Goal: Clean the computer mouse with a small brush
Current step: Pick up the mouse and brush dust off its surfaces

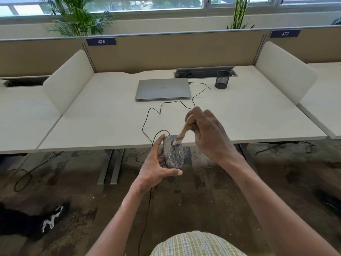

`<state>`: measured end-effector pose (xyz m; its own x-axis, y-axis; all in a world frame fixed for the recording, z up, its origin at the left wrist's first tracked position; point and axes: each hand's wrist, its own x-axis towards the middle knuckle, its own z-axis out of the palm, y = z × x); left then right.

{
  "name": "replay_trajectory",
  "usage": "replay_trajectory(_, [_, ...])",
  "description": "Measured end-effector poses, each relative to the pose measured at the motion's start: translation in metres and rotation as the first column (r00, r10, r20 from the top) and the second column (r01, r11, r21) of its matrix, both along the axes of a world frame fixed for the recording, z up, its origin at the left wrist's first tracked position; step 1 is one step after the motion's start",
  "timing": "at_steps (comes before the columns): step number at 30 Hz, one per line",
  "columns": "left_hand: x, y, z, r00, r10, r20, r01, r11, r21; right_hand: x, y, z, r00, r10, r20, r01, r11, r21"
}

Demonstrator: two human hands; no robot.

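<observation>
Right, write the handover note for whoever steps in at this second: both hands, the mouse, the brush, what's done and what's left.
Left hand: grips the mouse, held up in front of the desk edge, top facing the camera.
Right hand: holds the small brush by its wooden handle, bristles on the front of the mouse by the wheel.
Mouse cable trails across the desk towards the closed laptop.
Done: brushing under way.
Left: white dust covers most of the mouse top; brush it off.
</observation>
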<state>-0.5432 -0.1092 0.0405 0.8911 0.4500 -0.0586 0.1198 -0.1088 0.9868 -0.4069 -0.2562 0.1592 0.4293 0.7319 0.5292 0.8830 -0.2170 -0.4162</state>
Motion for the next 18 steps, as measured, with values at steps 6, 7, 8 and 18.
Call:
replay_trajectory(6, [0.0002,-0.0035,0.0027,1.0,-0.001,-0.004,0.001,1.0,0.021,-0.0076,0.005,0.0024,0.998,0.044,0.052,-0.042,0.998,-0.042])
replay_trajectory(7, [-0.0005,-0.0039,0.0027,1.0,-0.001,-0.01,0.002,1.0,0.027,-0.0087,0.004,0.0014,0.997,0.051,0.059,-0.047,0.997,-0.057])
replay_trajectory(8, [-0.0015,-0.0043,0.0025,1.0,0.0,-0.018,0.001,0.999,0.035,-0.0093,0.0028,0.0006,0.997,0.054,0.063,-0.05,0.996,-0.072])
replay_trajectory(18, [0.0004,-0.0018,0.0017,1.0,-0.004,-0.009,0.004,0.999,0.033,-0.0085,0.0014,0.0011,0.998,0.047,0.045,-0.045,0.998,-0.046])
